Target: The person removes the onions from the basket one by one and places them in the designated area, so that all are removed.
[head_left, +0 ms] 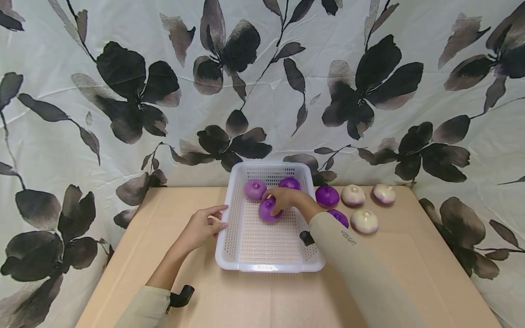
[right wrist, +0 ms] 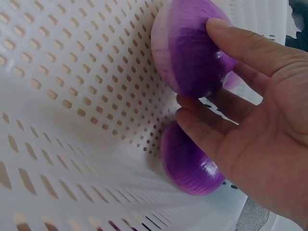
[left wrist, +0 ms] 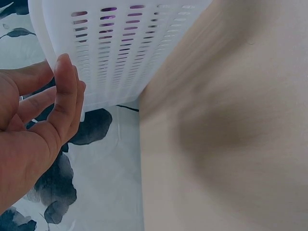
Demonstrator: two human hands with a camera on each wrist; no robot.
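A white perforated plastic basket (head_left: 268, 267) stands on the table with purple onions in it. My right hand (head_left: 285, 200) reaches inside and pinches a glossy purple onion (head_left: 268, 211) between thumb and fingers; its pale side shows in the right wrist view. Behind that hand sits another purple onion (head_left: 289, 183), and a lighter purple onion (head_left: 255, 189) lies near the far left corner. At the basket's left rim my left hand (head_left: 202, 228) touches the edge with relaxed fingers; the left wrist view has its fingertips (left wrist: 63, 72) against the outer side.
Right of the basket lie two purple onions (head_left: 327, 196), one partly hidden by my right sleeve (head_left: 344, 246), and several pale onions (head_left: 365, 222). The wooden tabletop (head_left: 246, 296) ends at the back against a floral cloth (head_left: 287, 91). Dark wrist cameras (head_left: 182, 296) sit on both wrists.
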